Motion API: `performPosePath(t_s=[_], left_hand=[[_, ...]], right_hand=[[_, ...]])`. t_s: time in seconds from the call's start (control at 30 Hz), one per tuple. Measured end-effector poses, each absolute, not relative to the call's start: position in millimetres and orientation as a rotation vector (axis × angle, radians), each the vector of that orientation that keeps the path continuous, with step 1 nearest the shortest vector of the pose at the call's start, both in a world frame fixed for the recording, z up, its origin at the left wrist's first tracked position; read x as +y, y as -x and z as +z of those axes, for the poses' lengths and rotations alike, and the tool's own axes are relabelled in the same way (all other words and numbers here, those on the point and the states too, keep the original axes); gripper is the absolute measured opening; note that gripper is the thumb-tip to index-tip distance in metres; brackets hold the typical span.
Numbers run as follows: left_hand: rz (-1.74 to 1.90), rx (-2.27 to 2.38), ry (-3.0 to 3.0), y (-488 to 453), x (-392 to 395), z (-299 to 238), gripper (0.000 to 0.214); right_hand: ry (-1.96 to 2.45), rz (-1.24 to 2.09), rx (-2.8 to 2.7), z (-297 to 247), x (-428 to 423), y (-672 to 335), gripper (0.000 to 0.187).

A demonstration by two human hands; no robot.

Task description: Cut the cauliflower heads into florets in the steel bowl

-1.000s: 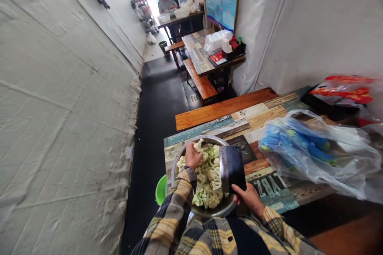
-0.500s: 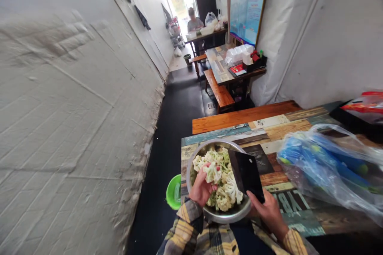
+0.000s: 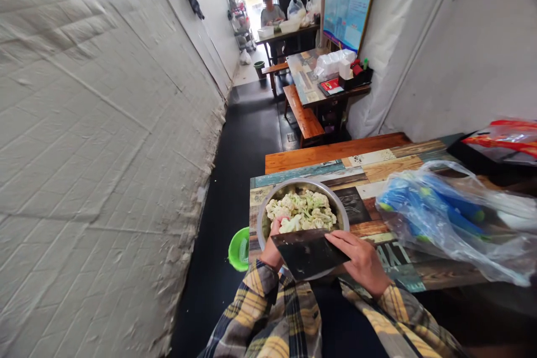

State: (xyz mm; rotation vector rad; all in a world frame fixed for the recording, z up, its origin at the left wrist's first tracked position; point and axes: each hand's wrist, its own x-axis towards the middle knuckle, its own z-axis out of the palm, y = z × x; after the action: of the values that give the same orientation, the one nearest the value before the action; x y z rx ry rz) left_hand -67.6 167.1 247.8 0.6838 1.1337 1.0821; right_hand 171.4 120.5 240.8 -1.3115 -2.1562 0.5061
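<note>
A dark, broad-bladed cleaver [image 3: 310,253] is gripped in my right hand [image 3: 364,257], its blade lying across the near side of a steel bowl [image 3: 340,205]. Cut cauliflower [image 3: 308,207] fills much of the bowl. My left hand [image 3: 273,247] is at the bowl's left side, closed on a cauliflower floret [image 3: 289,225]. The blade covers part of that hand and the near part of the bowl. The floret's lower end and the cleaver's handle are hidden.
The bowl stands at the left end of a patchwork-patterned table [image 3: 377,173]. A clear plastic bag [image 3: 444,212] with blue items lies to the right. A green basket [image 3: 240,249] is below on the left. Benches stand beyond; a person [image 3: 272,13] sits at a far table.
The cleaver has swung from upright at the bowl's right side to lying across its near side, by my left hand. The view has tipped down slightly.
</note>
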Motion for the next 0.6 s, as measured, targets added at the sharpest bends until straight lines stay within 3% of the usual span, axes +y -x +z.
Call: performPosePath(t_s=[0.3,0.6], left_hand=[[1.024,1.080,-0.740,68.3,160.4,253.0,0.067],[1.024,1.097,-0.654,60.2,155.9,237.9,0.039]], right_hand=[[1.246,0.488,-2.208,234.6,119.4,-162.3,0.067],[1.332,0.559,-2.170,196.9,117.6,-171.9,0.066]])
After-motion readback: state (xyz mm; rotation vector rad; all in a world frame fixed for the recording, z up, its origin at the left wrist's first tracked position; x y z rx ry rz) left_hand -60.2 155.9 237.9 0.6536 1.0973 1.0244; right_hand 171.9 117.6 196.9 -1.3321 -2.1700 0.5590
